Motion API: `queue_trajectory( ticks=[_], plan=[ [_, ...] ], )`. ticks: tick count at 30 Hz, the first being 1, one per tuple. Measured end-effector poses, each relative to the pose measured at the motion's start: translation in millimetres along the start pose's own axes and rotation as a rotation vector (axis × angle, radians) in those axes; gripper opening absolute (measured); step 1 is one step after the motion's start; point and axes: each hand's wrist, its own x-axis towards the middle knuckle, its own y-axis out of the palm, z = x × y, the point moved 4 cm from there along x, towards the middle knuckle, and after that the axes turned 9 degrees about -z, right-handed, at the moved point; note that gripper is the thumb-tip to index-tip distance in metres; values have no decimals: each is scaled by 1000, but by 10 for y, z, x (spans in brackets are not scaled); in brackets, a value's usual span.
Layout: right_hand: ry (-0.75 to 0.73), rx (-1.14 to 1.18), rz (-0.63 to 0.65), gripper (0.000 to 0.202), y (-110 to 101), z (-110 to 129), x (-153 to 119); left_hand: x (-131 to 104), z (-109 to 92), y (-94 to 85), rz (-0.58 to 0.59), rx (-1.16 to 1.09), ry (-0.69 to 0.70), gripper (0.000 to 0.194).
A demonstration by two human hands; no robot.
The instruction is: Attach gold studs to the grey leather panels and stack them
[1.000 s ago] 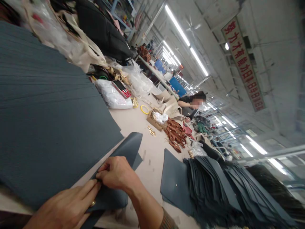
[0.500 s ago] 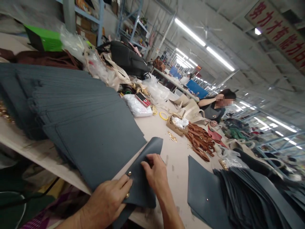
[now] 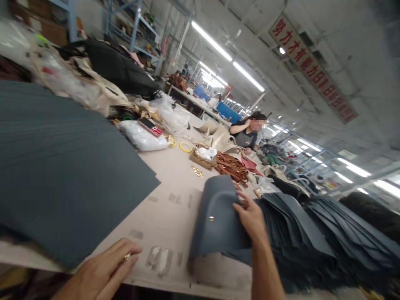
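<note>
My right hand (image 3: 252,218) grips the right side of a dark blue-grey leather panel (image 3: 218,208), which is curved and lifted off the table. A small gold stud (image 3: 211,218) shows on the panel's face. The panel's lower edge is blurred by motion. Near the front edge of the table, my left hand (image 3: 109,266) is apart from the panel, fingers stretched forward and holding nothing that I can see. A small gold spot on its finger looks like a ring. At the left lies a fanned stack of similar panels (image 3: 78,166).
Several more panels (image 3: 296,233) stand piled at the right. Further back are brown straps (image 3: 231,166), a small box (image 3: 201,160), gold hardware (image 3: 196,171), a yellow ring (image 3: 185,147) and a red phone (image 3: 151,126) on a white bag. A person (image 3: 246,131) sits beyond.
My right hand has carried the panel to the right, towards the right-hand pile. My left hand has let go of it and moved left. The view has turned right.
</note>
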Motion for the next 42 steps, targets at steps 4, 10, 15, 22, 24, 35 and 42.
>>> queue_trajectory(
  ticks=[4, 10, 15, 22, 24, 35, 42],
  plan=[
    [160, -580, -224, 65, -787, -769, 397, 184, -260, -194, 273, -182, -199, 33],
    [-6, -271, -91, 44, -98, -556, -157, 196, -278, -249, 328, -173, -326, 36],
    [-461, 320, 480, 22, 1139, 783, -1326, 130, -207, -237, 321, -118, -345, 33],
    [-1038, 686, 500, 17, 1743, 1560, -1969, 25, -26, -420, 220, -169, -556, 27],
    [-1094, 685, 514, 15, 1854, 1605, -2002, -7, 25, -525, 183, -158, -593, 25],
    [-896, 360, 425, 18, 2715, 2123, -1473, -579, 644, -886, -350, -439, -973, 36],
    [-768, 244, 836, 16, 2687, 1926, -1519, -631, 624, -907, -351, -552, -970, 28]
  ],
)
